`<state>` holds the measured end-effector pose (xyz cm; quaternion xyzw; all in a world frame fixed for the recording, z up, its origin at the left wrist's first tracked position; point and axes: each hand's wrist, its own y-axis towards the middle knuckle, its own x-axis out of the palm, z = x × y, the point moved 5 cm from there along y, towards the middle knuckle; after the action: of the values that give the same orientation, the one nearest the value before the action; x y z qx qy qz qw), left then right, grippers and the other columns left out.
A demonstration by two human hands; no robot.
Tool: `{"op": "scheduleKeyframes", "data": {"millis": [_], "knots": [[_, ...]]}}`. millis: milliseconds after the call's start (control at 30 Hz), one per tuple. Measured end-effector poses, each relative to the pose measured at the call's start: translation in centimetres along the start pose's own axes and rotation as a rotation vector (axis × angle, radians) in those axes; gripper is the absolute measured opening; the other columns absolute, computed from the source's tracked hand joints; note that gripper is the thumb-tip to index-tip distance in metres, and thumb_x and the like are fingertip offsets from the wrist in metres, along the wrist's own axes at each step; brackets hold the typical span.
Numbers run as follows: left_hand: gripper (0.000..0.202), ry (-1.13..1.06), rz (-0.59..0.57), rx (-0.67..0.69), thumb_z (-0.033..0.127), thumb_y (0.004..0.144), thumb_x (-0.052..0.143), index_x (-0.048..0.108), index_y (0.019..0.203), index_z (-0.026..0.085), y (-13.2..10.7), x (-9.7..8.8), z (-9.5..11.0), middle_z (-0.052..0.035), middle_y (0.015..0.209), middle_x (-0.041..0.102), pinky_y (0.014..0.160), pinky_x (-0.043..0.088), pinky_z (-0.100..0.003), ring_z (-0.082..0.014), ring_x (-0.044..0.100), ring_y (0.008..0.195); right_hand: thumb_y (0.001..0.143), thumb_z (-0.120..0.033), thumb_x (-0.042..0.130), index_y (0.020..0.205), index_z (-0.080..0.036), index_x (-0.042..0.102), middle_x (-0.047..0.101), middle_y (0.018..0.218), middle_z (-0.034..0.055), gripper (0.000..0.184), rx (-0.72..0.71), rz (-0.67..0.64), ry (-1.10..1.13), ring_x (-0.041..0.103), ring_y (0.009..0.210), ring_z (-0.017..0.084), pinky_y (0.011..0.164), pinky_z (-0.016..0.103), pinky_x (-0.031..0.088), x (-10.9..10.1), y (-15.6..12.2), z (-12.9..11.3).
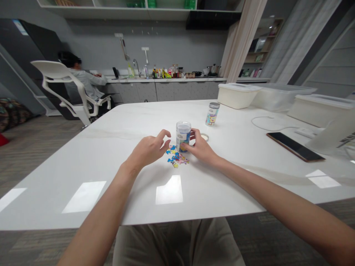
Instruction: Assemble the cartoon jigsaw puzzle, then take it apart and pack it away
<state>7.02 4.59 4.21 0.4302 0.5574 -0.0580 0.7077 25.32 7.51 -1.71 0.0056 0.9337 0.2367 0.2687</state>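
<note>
Your hands are apart: your right hand (200,147) clasps the upright clear jar (183,136) from its right side, while your open left hand (148,149) hovers just left of it, above the scattered puzzle pieces (176,157).

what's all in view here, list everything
jigsaw puzzle pieces: several, multicoloured, in a loose pile on the table between the hands
clear plastic jar: one, clear with blue label, upright, on the table
second jar: one, silver lid, printed label, farther back on the table
round lid: one, pale, flat on the table behind the right hand
smartphone: one, dark, lying on the table's right side
storage boxes: three, white and translucent, at the far right of the table
cable: one, white, on the table
table: one, white, under everything
seated person: one, grey top, in a white chair by the counter
left hand: one, bare, curled just above the pieces
right hand: one, bare, fingers on the jar
</note>
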Motion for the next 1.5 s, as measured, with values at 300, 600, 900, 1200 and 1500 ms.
{"op": "scheduleKeyframes", "data": {"millis": [300,600,900,1200,1500], "knots": [[0.024,-0.19,-0.631,-0.071,0.036,0.085,0.051,0.063,0.1,0.023,-1.3,3.2,0.1,0.0006,0.065,0.064,0.051,0.035,-0.024,-0.0148,0.056,0.053,0.074,-0.034,0.067,0.117,-0.022,0.04,0.057,0.118,0.0108,0.051,0.012,-0.004,0.013,0.058,0.096,0.023,0.076,0.04,0.051,0.0,0.1,0.0],[0.028,-0.214,-0.699,-0.121,0.034,0.079,0.051,0.06,0.101,0.02,-1.5,3.4,-0.3,-0.0031,0.076,0.065,0.056,0.041,-0.025,-0.0163,0.057,0.059,0.075,-0.034,0.066,0.115,-0.022,0.042,0.057,0.118,0.0099,0.048,0.006,-0.008,-0.001,0.058,0.097,0.024,0.078,0.041,0.051,-0.1,0.0,-0.2],[0.018,-0.158,-0.673,-0.064,0.027,0.079,0.048,0.065,0.084,0.02,-1.3,3.2,0.2,-0.0033,0.073,0.066,0.055,0.038,-0.024,-0.0154,0.057,0.058,0.076,-0.033,0.066,0.115,-0.021,0.041,0.057,0.119,0.0113,0.048,0.007,-0.015,-0.02,0.058,0.099,0.023,0.078,0.039,0.051,-0.2,0.0,-0.3],[0.026,0.017,0.213,-0.05,0.036,0.096,0.042,0.061,0.091,0.02,-0.2,-1.1,0.0,0.0081,0.044,0.04,0.048,0.029,-0.019,-0.0081,0.037,0.04,0.075,-0.031,0.068,0.117,-0.021,0.043,0.059,0.113,0.0086,0.049,-0.073,-0.012,-0.018,0.057,0.101,0.023,0.081,0.038,0.048,-0.2,-0.2,-0.9],[0.033,0.038,0.325,-0.052,0.043,0.097,0.043,0.065,0.087,0.02,-0.4,-1.8,0.1,0.0078,0.044,0.041,0.047,0.029,-0.018,-0.0069,0.038,0.039,0.078,-0.027,0.066,0.123,-0.023,0.045,0.057,0.117,0.0094,0.049,-0.317,-0.094,-0.114,0.054,0.107,0.025,0.083,0.04,0.048,-0.2,-0.9,-3.1]]}}
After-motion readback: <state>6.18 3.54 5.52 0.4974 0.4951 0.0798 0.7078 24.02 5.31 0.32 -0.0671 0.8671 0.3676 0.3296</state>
